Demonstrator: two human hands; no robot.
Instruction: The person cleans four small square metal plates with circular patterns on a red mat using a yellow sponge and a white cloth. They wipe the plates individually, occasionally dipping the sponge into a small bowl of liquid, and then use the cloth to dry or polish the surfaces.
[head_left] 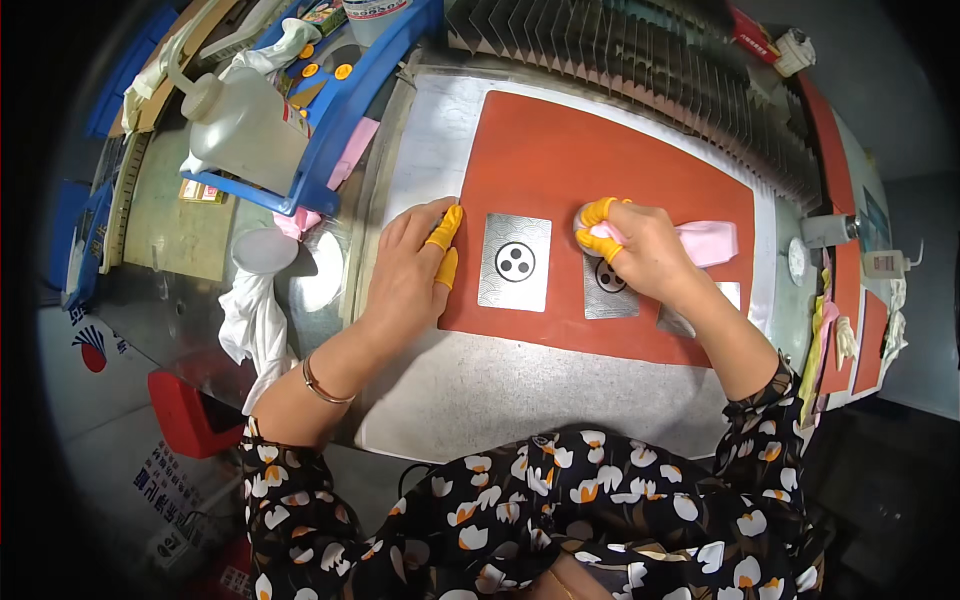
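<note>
My left hand [408, 262] lies flat at the left edge of a red mat [600, 150], fingers stretched out, with yellow finger cots on some fingertips. It holds nothing. My right hand [648, 245] is closed around a bunched pink cloth [708, 243], whose loose end trails out to the right. Yellow cots cover its gripping fingertips too. The hand hovers over or rests on the upper part of a silver metal plate [612, 300] with a black circle design, partly hidden. To its left a similar plate [515, 262] lies in full view. A third plate [728, 293] shows partly beneath my right forearm.
A rack of thin dark upright sheets [650, 80] runs along the back. At the left stand a blue tray [365, 95], a translucent spouted bottle [245, 135] and a white cloth [252, 320]. A metal can [830, 231] stands at the right.
</note>
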